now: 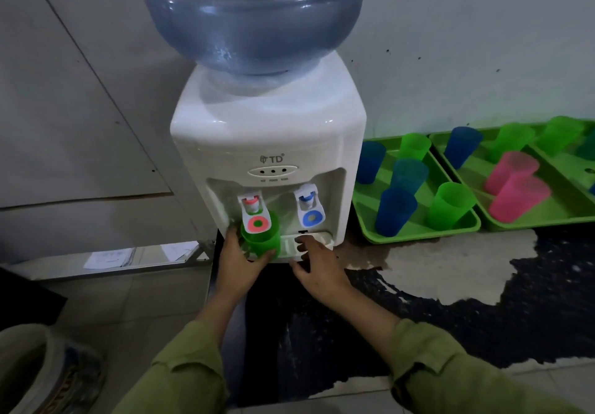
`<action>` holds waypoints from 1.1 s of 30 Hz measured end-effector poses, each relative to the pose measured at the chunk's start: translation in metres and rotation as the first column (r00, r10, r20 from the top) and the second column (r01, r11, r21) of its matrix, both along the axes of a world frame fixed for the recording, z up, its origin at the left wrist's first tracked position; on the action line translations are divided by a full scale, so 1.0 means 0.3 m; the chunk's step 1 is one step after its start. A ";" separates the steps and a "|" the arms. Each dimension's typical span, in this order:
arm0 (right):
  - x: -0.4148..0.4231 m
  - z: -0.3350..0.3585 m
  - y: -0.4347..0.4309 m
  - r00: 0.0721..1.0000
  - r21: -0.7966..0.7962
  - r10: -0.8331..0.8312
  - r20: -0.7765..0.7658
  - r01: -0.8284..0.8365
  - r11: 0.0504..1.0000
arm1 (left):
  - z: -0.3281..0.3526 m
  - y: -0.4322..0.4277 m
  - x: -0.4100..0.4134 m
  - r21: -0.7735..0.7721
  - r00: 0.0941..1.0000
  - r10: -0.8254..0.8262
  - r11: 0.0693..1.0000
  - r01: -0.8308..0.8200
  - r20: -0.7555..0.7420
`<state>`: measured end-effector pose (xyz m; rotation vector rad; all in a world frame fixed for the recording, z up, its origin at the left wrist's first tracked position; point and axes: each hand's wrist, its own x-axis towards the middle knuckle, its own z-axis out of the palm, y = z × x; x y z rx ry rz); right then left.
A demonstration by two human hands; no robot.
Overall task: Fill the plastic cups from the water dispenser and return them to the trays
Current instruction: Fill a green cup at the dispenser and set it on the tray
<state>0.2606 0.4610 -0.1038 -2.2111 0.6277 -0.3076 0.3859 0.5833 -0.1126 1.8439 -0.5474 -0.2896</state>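
A white water dispenser (267, 143) with a blue bottle (254, 17) on top stands against the wall. My left hand (238, 262) holds a green cup (262, 239) upright under the red tap (254, 212), its rim behind the tap's lever. My right hand (317, 265) rests on the drip tray (309, 243) below the blue tap (309, 209), fingers spread, holding nothing. Two green trays (418, 230) (547, 214) to the right carry blue, green and pink cups.
The dispenser and trays sit on a dark, worn countertop (450, 284) with pale patches. A grey cabinet panel (64, 123) fills the left. A round container (42, 371) sits on the floor at lower left. Papers (109, 257) lie on a low shelf.
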 end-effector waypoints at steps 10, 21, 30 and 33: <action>0.176 0.013 0.052 0.998 0.198 -0.057 -0.006 0.057 0.979 | 0.138 0.011 0.005 0.109 0.945 0.149 0.976 -0.187 0.291; 0.228 0.028 0.045 0.995 0.217 -0.068 0.067 0.052 0.975 | 0.166 -0.009 0.039 0.378 0.931 0.017 0.911 -0.165 0.365; 0.236 0.010 0.044 0.997 0.233 -0.060 0.056 0.045 0.971 | 0.237 0.019 -0.004 0.099 0.938 0.111 0.984 -0.151 0.328; 0.239 0.002 0.041 0.995 0.223 -0.072 0.067 0.055 0.973 | 0.289 0.015 -0.002 0.043 0.948 0.225 0.970 -0.240 0.226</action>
